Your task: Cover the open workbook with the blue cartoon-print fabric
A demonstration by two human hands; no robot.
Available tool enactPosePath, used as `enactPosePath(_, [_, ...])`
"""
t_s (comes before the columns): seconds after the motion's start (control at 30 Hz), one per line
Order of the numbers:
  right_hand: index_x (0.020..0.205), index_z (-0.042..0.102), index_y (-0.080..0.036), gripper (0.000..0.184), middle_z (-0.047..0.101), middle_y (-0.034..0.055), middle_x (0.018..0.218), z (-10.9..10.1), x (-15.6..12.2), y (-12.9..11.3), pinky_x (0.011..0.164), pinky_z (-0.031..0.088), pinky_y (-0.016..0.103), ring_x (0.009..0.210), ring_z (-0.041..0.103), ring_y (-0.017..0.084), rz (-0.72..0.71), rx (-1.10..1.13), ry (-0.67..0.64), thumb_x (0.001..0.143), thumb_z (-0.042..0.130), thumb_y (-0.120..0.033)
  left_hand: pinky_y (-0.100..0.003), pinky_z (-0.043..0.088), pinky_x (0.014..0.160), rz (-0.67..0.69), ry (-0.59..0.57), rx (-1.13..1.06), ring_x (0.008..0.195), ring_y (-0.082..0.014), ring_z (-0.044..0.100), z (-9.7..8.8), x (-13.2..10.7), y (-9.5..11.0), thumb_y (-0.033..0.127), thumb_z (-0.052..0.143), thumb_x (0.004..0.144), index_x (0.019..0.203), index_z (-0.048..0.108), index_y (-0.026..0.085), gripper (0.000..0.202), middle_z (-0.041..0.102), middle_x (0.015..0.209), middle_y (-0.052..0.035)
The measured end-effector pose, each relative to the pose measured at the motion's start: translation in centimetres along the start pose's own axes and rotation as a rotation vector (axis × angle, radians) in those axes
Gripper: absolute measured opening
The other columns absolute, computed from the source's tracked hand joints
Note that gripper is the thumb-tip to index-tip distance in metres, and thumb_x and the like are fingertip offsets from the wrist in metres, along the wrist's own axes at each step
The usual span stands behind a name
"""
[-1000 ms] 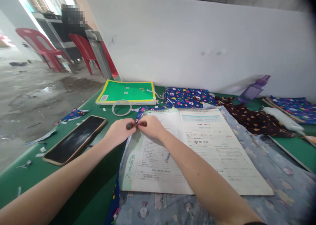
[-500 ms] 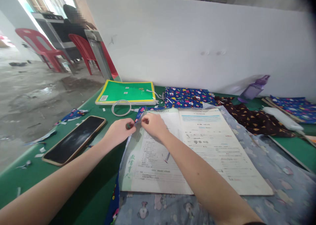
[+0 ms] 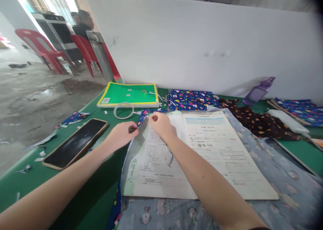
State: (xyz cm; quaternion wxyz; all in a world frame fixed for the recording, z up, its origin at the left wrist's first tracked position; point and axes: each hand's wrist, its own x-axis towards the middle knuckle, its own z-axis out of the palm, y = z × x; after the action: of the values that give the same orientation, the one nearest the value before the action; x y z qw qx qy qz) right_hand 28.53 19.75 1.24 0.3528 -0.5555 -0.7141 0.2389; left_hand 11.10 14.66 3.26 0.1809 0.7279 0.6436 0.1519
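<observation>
the left hand (image 3: 121, 134) pinched a small dark green object (image 3: 130, 130) between closed fingertips at the left edge of the open book (image 3: 191, 156). the right hand (image 3: 160, 123) gripped the top left corner of the book's page, fingers closed. a tape ring (image 3: 123, 110) lay beyond the book, a phone (image 3: 75, 143) to its left, and blue patterned fabric (image 3: 191, 100) behind it.

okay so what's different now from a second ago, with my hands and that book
The right hand has drawn away from the left hand, sliding up and to the right along the top edge of the open workbook; a second ago their fingertips met. The left hand keeps pinching a small dark thing at the book's corner. Phone, tape ring and green book lie as before.
</observation>
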Motion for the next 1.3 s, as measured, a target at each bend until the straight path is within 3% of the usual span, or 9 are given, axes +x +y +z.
enactPosePath(0.17, [0.067, 0.059, -0.019, 0.006, 0.060, -0.0006, 0.063, -0.7, 1.4, 0.8, 0.053, 0.040, 0.024, 0.055, 0.052, 0.011, 0.232, 0.509, 0.070, 0.068, 0.059, -0.024, -0.027, 0.038, 0.058, -0.009, -0.042, -0.013, 0.065, -0.0182, 0.059, -0.5, -0.1, 0.4, 0.046, 0.049, 0.078, 0.082, 0.063, 0.021, 0.029, 0.066, 0.074, -0.0022])
enactPosePath(0.23, [0.074, 0.058, -0.018, 0.010, 0.059, -0.0013, 0.063, -1.5, 2.2, 1.2, 0.047, 0.038, 0.022, 0.048, 0.049, 0.008, 0.308, 0.654, 0.120, 0.074, 0.055, -0.028, -0.028, 0.038, 0.059, -0.013, -0.042, -0.016, 0.066, -0.0185, 0.059, -0.6, -0.1, 0.5, 0.048, 0.048, 0.078, 0.082, 0.062, 0.021, 0.031, 0.066, 0.074, -0.0025])
enactPosePath(0.37, [0.090, 0.051, -0.021, 0.010, 0.063, -0.0007, 0.076, -3.6, 3.5, 1.8, 0.049, 0.043, 0.019, 0.049, 0.049, 0.005, 0.406, 1.072, 0.412, 0.085, 0.043, -0.026, -0.027, 0.036, 0.057, -0.008, -0.057, -0.005, 0.064, -0.0176, 0.058, -0.6, -0.2, 0.6, 0.051, 0.044, 0.081, 0.080, 0.061, 0.020, 0.035, 0.065, 0.073, -0.0031])
enactPosePath(0.5, [0.083, 0.051, -0.021, 0.004, 0.065, 0.0000, 0.077, -4.3, 3.5, 2.0, 0.048, 0.044, 0.020, 0.049, 0.049, 0.006, 0.506, 1.308, 0.362, 0.082, 0.047, -0.023, -0.027, 0.035, 0.056, 0.011, -0.067, 0.009, 0.063, -0.0170, 0.057, -0.5, 0.0, 0.4, 0.054, 0.040, 0.083, 0.076, 0.059, 0.019, 0.041, 0.065, 0.072, -0.0034])
enactPosePath(0.67, [0.085, 0.056, -0.019, 0.012, 0.058, -0.0038, 0.061, -2.7, 2.7, 1.0, 0.045, 0.040, 0.018, 0.045, 0.046, 0.006, 0.497, 1.160, 0.200, 0.074, 0.051, -0.019, -0.026, 0.033, 0.053, 0.038, -0.133, 0.046, 0.058, -0.0162, 0.056, -1.1, -0.2, 0.3, 0.061, 0.044, 0.077, 0.065, 0.055, 0.020, 0.045, 0.063, 0.066, -0.0019])
enactPosePath(0.83, [0.075, 0.060, -0.017, 0.010, 0.059, -0.0026, 0.059, -1.6, 1.5, -0.3, 0.044, 0.036, 0.018, 0.044, 0.046, 0.006, 0.428, 0.962, -0.001, 0.069, 0.052, -0.016, -0.025, 0.030, 0.047, 0.043, -0.350, 0.021, 0.045, -0.0144, 0.052, -2.6, -0.7, 0.0, 0.063, 0.053, 0.069, 0.053, 0.048, 0.021, 0.045, 0.057, 0.048, 0.0011])
enactPosePath(0.97, [0.073, 0.061, -0.017, 0.009, 0.061, -0.0007, 0.059, -1.7, 0.7, -2.0, 0.043, 0.034, 0.020, 0.044, 0.046, 0.007, 0.307, 0.789, -0.146, 0.069, 0.053, -0.015, -0.025, 0.032, 0.047, 0.050, -0.443, -0.037, 0.045, -0.0145, 0.055, -3.3, -0.9, -0.2, 0.062, 0.055, 0.067, 0.055, 0.049, 0.021, 0.044, 0.059, 0.050, 0.0013])
enactPosePath(1.13, [0.077, 0.062, -0.017, 0.011, 0.064, 0.0004, 0.066, -2.4, -0.5, -4.6, 0.054, 0.040, 0.023, 0.054, 0.051, 0.008, 0.043, 0.511, -0.223, 0.075, 0.052, -0.024, -0.025, 0.034, 0.049, 0.038, -0.369, -0.045, 0.049, -0.0144, 0.056, -3.1, -2.5, 0.2, 0.062, 0.051, 0.072, 0.066, 0.053, 0.021, 0.041, 0.061, 0.057, 0.0013])
enactPosePath(1.3, [0.076, 0.065, -0.020, 0.013, 0.067, 0.0008, 0.076, -2.0, -3.3, -5.0, 0.061, 0.041, 0.025, 0.068, 0.058, 0.013, -0.027, 0.225, -0.349, 0.074, 0.052, -0.021, -0.026, 0.034, 0.053, 0.053, -0.218, 0.052, 0.059, -0.0166, 0.056, -2.3, -4.8, 0.2, 0.057, 0.051, 0.074, 0.066, 0.051, 0.020, 0.037, 0.062, 0.067, -0.0015])
